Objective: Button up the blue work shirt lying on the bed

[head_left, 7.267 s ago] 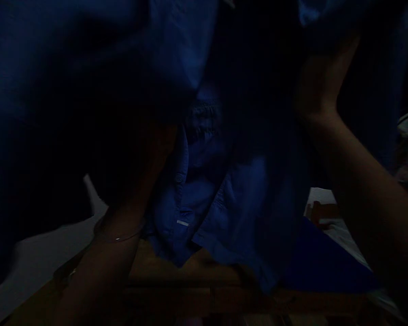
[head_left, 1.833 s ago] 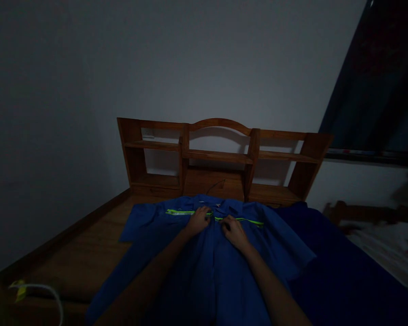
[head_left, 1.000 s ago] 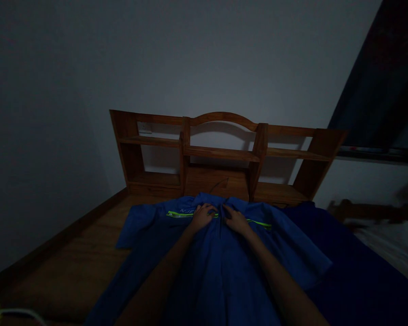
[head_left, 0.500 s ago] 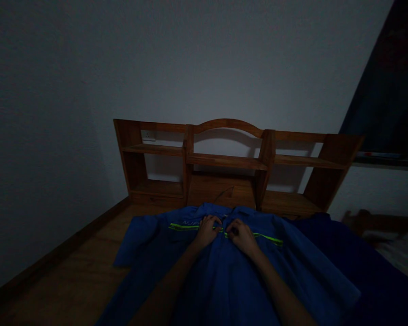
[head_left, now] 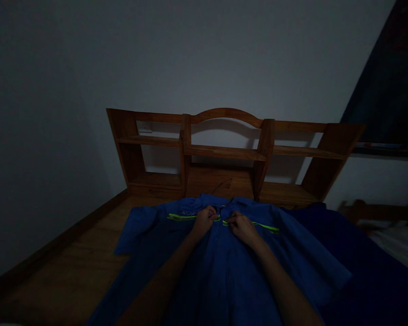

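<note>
Nearest you, your two forearms rise from the bottom edge of the frame over a blue shirt (head_left: 221, 271), spread out front up across the lower middle, its collar toward the headboard. Your left hand (head_left: 202, 222) is just left of the shirt's front opening, its fingers curled in narrow and pinching the cloth by the opening. Your right hand (head_left: 244, 227) faces it across the opening, its fingers also drawn together on the cloth there. A yellow-green stripe (head_left: 182, 218) runs out to the left of your left hand, with pale lettering just above it, too dim to read. Under the shirt, at lower left, lie bare bed boards (head_left: 88, 258); at lower right, a dark blue cloth (head_left: 367, 280). Beyond the collar stands a wooden headboard (head_left: 224, 153) with open shelves, before a pale wall (head_left: 204, 59). A dark window (head_left: 391, 90) fills the upper right.
</note>
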Demonstrator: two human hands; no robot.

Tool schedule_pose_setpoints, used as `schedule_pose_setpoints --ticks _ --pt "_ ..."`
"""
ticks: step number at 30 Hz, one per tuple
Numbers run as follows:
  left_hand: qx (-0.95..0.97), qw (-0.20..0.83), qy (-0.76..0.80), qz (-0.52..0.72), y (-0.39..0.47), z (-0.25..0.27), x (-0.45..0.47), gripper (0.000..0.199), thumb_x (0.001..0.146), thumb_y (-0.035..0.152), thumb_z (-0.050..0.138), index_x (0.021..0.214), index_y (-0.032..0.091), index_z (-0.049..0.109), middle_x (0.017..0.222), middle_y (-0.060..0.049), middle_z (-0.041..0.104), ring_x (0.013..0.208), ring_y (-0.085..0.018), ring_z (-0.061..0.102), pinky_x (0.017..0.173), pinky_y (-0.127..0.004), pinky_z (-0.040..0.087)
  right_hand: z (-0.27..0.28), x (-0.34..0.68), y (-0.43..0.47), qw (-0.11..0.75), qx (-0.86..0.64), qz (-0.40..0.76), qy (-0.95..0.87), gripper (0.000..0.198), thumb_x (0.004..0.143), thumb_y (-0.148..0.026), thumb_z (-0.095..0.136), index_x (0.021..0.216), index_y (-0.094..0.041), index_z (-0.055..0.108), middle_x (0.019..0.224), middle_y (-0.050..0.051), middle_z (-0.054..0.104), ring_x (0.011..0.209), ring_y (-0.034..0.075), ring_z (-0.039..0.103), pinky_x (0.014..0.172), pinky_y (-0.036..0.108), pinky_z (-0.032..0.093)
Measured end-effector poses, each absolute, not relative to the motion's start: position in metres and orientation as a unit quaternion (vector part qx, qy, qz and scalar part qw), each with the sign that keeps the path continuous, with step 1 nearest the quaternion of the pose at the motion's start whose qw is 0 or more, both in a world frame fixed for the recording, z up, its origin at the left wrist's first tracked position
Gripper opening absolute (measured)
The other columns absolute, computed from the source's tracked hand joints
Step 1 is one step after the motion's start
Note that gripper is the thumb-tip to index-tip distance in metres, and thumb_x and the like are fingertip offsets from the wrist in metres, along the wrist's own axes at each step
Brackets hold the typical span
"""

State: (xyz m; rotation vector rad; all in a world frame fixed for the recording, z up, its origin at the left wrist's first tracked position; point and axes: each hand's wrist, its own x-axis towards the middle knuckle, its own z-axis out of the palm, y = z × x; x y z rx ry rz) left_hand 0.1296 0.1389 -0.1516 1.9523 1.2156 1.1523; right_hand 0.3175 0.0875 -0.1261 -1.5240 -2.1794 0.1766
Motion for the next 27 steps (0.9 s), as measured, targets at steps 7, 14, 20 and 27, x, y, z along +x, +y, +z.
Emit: schedule_pose_setpoints --ticks 7,14,20,27 --pt "0.695 0.358 0.450 0.432 0.149 -0.158 0.131 0.014 0.073 0.021 0.052 0.082 0.013 0.060 0.075 -0.005 0.066 0.069 -0.015 0.063 0.063 -0.026 0.047 -0.119 0.312 0.094 0.436 -0.471 0.146 -0.753 0.026 0.084 -0.023 0.050 0.105 -0.023 0.066 0.092 0.002 0.063 0.083 0.013 0.057 0.077 0.023 0.044" --pt "0.729 0.323 0.431 0.422 0.131 -0.147 0.141 0.015 0.069 0.009 0.043 0.071 0.015 0.057 0.065 0.000 0.060 0.062 -0.012 0.056 0.060 -0.022 0.041 -0.121 0.303 0.090 0.434 -0.450 0.145 -0.767 0.022 0.084 -0.021 0.052 0.100 -0.023 0.068 0.093 0.002 0.064 0.084 0.013 0.058 0.078 0.024 0.044" --pt "0.735 0.239 0.444 0.453 0.115 -0.137 0.146 0.014 0.075 0.010 0.043 0.075 0.017 0.056 0.069 0.001 0.060 0.066 -0.012 0.057 0.062 -0.022 0.039 -0.123 0.301 0.085 0.420 -0.479 0.080 -0.767 0.023 0.086 -0.021 0.050 0.101 -0.024 0.067 0.093 0.002 0.063 0.086 0.014 0.058 0.079 0.024 0.043" --pt "0.663 0.286 0.455 0.522 0.106 -0.138 0.158 0.012 0.079 0.016 0.047 0.081 0.016 0.058 0.075 -0.003 0.064 0.072 -0.014 0.062 0.066 -0.023 0.044 -0.121 0.306 0.089 0.464 -0.465 0.086 -0.749 0.018 0.085 -0.022 0.052 0.094 -0.024 0.068 0.090 0.002 0.064 0.084 0.014 0.059 0.078 0.026 0.043"
